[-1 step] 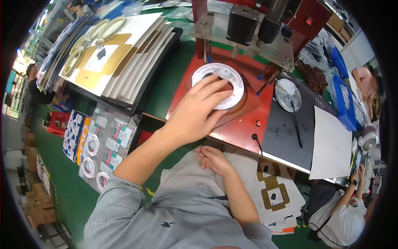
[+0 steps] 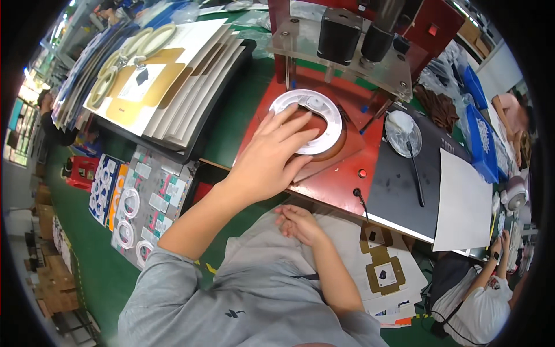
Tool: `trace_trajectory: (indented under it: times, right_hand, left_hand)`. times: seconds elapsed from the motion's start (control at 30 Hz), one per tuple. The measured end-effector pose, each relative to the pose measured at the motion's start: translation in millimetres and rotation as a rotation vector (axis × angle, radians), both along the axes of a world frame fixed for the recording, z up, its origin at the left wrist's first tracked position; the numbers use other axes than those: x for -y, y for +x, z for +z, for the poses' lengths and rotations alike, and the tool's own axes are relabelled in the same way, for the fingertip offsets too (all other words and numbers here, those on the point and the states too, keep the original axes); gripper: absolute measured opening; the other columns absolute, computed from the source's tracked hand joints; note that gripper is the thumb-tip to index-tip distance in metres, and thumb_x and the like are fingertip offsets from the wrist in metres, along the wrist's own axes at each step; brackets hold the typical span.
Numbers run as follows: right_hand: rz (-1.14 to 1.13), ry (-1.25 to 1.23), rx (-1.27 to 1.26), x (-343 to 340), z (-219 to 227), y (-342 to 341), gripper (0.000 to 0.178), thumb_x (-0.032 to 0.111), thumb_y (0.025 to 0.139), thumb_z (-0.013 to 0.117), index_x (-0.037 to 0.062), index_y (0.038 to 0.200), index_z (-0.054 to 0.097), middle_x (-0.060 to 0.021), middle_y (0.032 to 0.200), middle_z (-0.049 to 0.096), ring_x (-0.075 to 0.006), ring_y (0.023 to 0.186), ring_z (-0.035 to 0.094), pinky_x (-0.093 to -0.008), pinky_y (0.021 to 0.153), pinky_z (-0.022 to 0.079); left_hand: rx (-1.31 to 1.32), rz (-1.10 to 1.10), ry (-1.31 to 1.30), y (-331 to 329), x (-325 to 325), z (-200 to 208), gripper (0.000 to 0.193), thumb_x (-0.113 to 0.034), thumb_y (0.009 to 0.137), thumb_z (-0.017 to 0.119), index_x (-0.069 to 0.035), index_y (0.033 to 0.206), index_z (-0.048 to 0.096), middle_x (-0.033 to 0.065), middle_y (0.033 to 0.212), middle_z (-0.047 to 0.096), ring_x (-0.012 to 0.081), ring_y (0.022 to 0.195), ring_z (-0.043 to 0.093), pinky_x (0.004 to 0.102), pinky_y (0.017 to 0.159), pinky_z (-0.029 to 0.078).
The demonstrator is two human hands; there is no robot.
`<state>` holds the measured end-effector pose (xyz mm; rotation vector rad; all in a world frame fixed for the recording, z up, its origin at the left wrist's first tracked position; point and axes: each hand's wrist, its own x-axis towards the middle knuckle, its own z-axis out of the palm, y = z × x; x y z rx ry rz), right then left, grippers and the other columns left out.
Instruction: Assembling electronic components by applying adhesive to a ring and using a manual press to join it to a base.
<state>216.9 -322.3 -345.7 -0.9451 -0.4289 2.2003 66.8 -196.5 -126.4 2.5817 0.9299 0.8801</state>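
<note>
Grey sleeve (image 2: 159,283) leads to the left hand (image 2: 263,162), its fingers (image 2: 296,125) spread over a white ring (image 2: 333,127); whether they grip is unclear. Below them, farther from the ring, the right hand (image 2: 302,224) is loosely curled, apparently empty. Round, without a long axis, the ring extends rightward of the fingers, its lower-left rim hidden.

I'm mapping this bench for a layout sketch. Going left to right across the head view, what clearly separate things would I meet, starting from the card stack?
Card stack, white ring, red button, dish, paper sheet.
</note>
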Motion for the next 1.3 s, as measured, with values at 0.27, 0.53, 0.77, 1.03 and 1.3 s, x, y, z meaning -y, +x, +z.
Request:
trace_trajectory:
  times: [0.27,0.53,0.77,1.03,1.3]
  right_hand:
    - [0.040,-0.026,0.037,-4.2,-21.0,-1.7,0.028,0.028,0.110,0.053,0.0031,0.120,0.062,-0.0076,0.095,0.069,-0.0161,0.061,0.065,-0.0264,0.050,0.047]
    - [-0.421,-0.121,0.117,-6.9,70.0,-30.5,0.038,0.032,0.105,0.062,0.0077,0.134,0.055,-0.0043,0.101,0.070,-0.0179,0.072,0.068,-0.0293,0.054,0.052]
    - [0.001,-0.114,-0.024,-12.8,2.4,1.6,0.026,0.021,0.110,0.051,0.0003,0.123,0.061,-0.0123,0.089,0.070,-0.0191,0.060,0.061,-0.0285,0.051,0.044]
    - [0.011,-0.092,-0.062,-17.8,8.5,-3.1,0.027,0.024,0.111,0.050,0.0025,0.121,0.062,-0.0091,0.091,0.070,-0.0184,0.062,0.062,-0.0273,0.053,0.043]
    - [0.025,-0.063,-0.093,-10.3,2.1,-1.1,0.028,0.026,0.112,0.050,0.0029,0.123,0.061,-0.0087,0.094,0.069,-0.0179,0.064,0.063,-0.0274,0.053,0.044]
  left_hand:
    - [-0.160,0.039,-0.035,19.1,18.2,-16.4,0.063,-0.023,0.098,0.063,-0.003,0.154,0.045,0.0305,0.162,0.034,0.0468,0.154,0.028,0.0628,0.122,0.023]
    - [0.009,-0.266,-0.129,-34.4,38.0,12.0,0.056,-0.025,0.094,0.072,-0.001,0.141,0.055,0.0246,0.159,0.041,0.0426,0.145,0.042,0.0561,0.118,0.035]
    - [0.287,0.557,0.318,-171.1,-77.5,101.9,0.026,-0.015,0.094,0.071,0.000,0.115,0.071,0.0123,0.107,0.074,0.0197,0.092,0.072,0.0322,0.079,0.058]
    - [-0.172,1.125,-0.042,-296.6,-245.6,100.5,0.071,-0.062,0.089,0.068,0.008,0.099,0.075,0.0301,0.102,0.074,0.0425,0.100,0.073,0.0468,0.086,0.056]
    - [-0.145,0.869,-0.239,-249.5,-184.8,110.7,0.037,-0.027,0.083,0.071,0.004,0.103,0.075,0.0155,0.090,0.076,0.0230,0.072,0.072,0.0375,0.068,0.057]
